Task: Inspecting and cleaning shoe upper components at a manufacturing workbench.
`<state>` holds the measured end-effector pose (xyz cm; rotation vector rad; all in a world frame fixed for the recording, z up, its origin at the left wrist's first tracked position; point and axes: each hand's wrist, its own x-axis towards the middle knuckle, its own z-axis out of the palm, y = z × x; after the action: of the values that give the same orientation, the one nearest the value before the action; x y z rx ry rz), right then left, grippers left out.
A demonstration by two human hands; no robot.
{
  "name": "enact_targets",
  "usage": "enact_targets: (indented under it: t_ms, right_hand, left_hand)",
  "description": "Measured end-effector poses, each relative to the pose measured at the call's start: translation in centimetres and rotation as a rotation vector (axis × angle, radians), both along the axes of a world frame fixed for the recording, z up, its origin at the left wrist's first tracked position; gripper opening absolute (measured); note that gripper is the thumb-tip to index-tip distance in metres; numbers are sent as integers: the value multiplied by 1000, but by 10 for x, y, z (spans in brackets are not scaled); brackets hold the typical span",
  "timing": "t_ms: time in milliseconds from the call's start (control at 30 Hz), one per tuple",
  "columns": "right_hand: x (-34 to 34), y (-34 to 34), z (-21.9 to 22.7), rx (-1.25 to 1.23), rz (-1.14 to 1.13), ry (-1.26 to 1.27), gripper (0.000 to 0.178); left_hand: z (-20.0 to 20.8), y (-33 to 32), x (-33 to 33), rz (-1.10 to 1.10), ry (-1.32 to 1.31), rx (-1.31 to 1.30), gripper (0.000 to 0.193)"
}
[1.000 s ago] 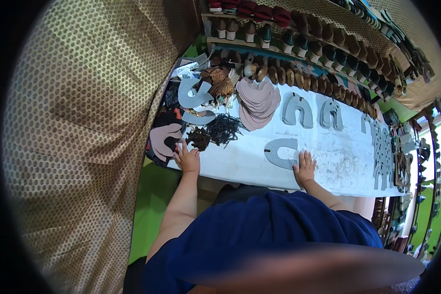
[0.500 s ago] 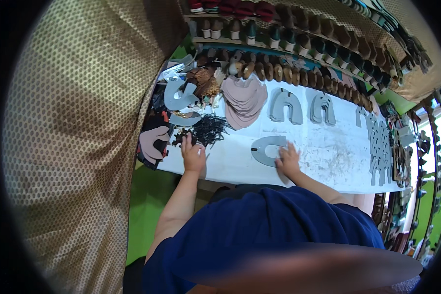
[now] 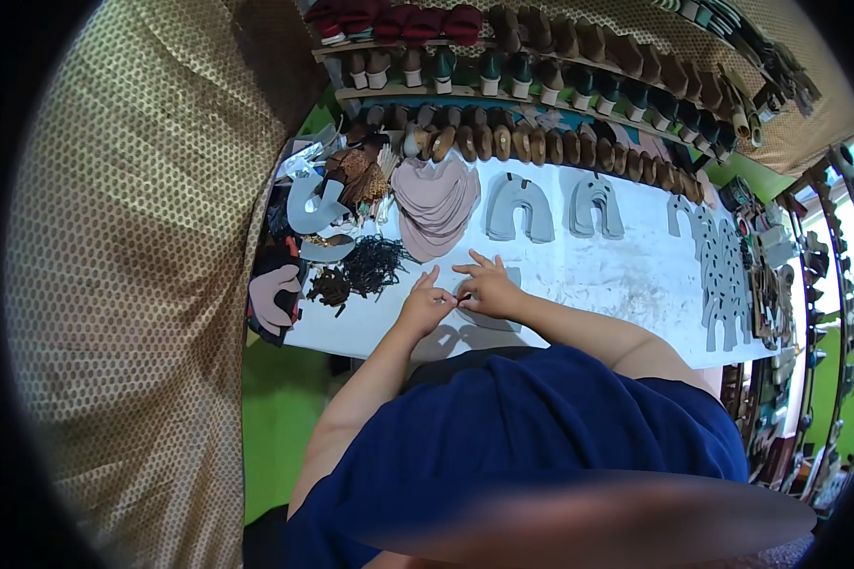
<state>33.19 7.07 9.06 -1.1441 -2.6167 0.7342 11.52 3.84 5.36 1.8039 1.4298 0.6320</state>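
- While the fingertips of both hands nearly meet, a grey U-shaped piece (image 3: 489,318) lies flat on the white-covered table (image 3: 626,308), partly hidden under the right hand (image 3: 493,287).
- The left hand (image 3: 427,305) has thumb and forefinger drawn together; the right hand bends thumb and forefinger in likewise, its other fingers spread; something small and dark shows between them, but whether it is gripped I cannot tell.
- Left of the fingers sit a tangle of black strips (image 3: 375,266) and, farther out, a dark brown heap (image 3: 329,287).
- Beyond the fingertips lies a fanned pink stack (image 3: 435,209); ahead and rightward, two grey stacks (image 3: 519,211) of U-shaped pieces; far right, grey cut-outs (image 3: 726,275).
- Past the heap, pink pieces (image 3: 273,294) rest on a dark bundle (image 3: 280,254); whether it is a container I cannot tell.
- Farthest ahead of the fingers, open shelves (image 3: 399,92) hold rows of shoes (image 3: 491,74).
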Motion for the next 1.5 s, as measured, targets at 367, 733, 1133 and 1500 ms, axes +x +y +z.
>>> enact_targets:
  t_ms: [367, 733, 1133, 1500]
  right_hand:
    - [21, 56, -96, 8, -42, -296, 17]
    - [-1, 72, -100, 114, 145, -291, 39]
    - [-9, 64, -89, 225, 158, -343, 50]
    - [-7, 58, -79, 319, 225, -328, 43]
  left_hand:
    - [-59, -27, -2, -93, 475, 122, 68]
    - [-48, -23, 0, -108, 560, 98, 67]
    - [-51, -23, 0, -98, 552, 115, 64]
    - [-57, -24, 0, -93, 557, 138, 63]
